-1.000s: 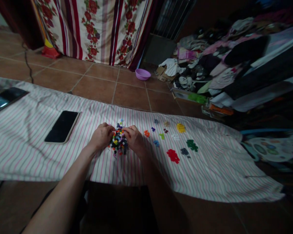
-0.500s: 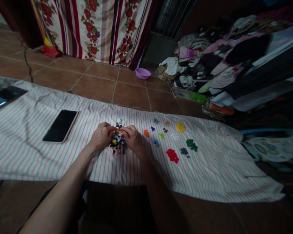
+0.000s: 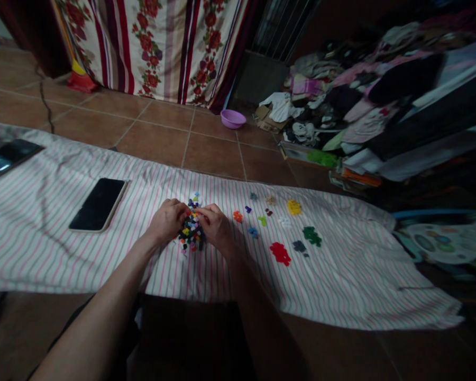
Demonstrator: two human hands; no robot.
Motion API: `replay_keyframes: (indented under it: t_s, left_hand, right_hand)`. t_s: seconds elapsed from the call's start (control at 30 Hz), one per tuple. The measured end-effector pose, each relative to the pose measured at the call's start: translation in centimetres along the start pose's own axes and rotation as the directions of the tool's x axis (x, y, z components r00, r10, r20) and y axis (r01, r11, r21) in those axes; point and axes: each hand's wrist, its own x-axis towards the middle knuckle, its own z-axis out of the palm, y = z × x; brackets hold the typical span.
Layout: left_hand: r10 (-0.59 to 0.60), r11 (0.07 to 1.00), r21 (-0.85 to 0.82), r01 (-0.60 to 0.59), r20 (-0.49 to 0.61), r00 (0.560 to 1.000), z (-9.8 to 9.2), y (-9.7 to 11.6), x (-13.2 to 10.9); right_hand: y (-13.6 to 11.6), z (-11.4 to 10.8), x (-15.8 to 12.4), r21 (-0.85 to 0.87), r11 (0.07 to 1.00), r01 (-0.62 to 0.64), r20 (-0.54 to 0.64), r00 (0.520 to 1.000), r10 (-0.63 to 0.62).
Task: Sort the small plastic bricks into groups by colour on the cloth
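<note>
A mixed pile of tiny coloured plastic pieces lies on the striped cloth between my hands. My left hand is at the pile's left side, its fingers curled together among the pieces. From the right, my right hand reaches in with thumb and index finger pinched at the upper part of the pile. Whatever the fingertips hold is too small to name. To the right lie groups sorted by colour: red pieces, dark green pieces, yellow pieces, orange pieces and several smaller groups.
A phone lies left of my hands on the striped cloth, and another dark device rests at the far left. Beyond the table are a purple basin on the tiled floor, a floral curtain and heaped clothes.
Both hands stay at the pile with only slight finger movements. A few pieces in the pile have shifted, and the sorted groups look the same.
</note>
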Motion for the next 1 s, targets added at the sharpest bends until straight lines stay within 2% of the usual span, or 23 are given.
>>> replay_keyframes:
  t_s: [0.13,0.3,0.47,0.63,1.0]
  left_hand:
    - [-0.065,0.997,-0.032,0.066,0.038,0.997,-0.6,0.6,0.1]
    - [-0.071,0.996,-0.049,0.074,0.057,0.996,-0.8,1.0,0.2]
    - [-0.142,0.984,-0.11,0.142,0.008,0.99,-0.4,1.0,0.1]
    - [-0.108,0.981,-0.165,0.104,-0.017,0.994,0.2,0.4,0.2]
    - [-0.081,0.99,-0.114,0.079,-0.018,0.997,0.0,0.7,0.1]
  right_hand:
    - [-0.3,0.0,0.0,0.035,0.999,0.009,0.002,1.0,-0.009]
    - [-0.6,0.0,0.0,0.078,0.997,0.029,-0.028,0.999,-0.026]
    - [-0.9,0.0,0.2,0.064,0.995,0.077,-0.031,0.997,-0.075]
    - [-0.9,0.1,0.1,0.033,0.995,0.096,-0.003,0.995,-0.096]
    - [-1.2,0.5,0.3,0.044,0.994,0.098,-0.044,0.994,-0.096]
